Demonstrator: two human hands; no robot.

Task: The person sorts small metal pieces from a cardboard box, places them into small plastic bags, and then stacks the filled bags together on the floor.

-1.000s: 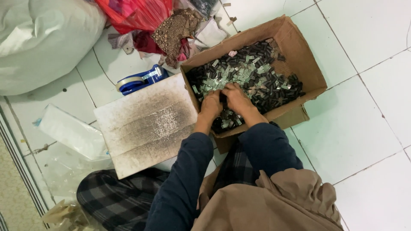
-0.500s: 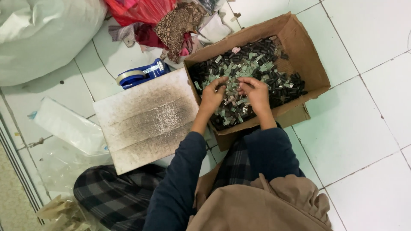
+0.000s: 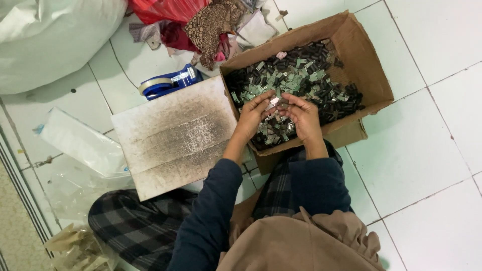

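Left hand (image 3: 253,116) and right hand (image 3: 301,116) together, fingers pinched on one small metal piece (image 3: 273,104), inside cardboard box (image 3: 369,65) walls; open tile floor (image 3: 427,150) rightward.

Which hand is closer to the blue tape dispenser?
The left hand. It sits over the box's near-left part, toward the blue tape dispenser; the right hand is beyond it, farther away.

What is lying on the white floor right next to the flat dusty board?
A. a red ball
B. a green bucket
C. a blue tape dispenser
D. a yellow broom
C: a blue tape dispenser with a clear roll lies on the white tiled floor at the far edge of the flat, dusty cardboard sheet, left of the open brown cardboard box where both hands work.
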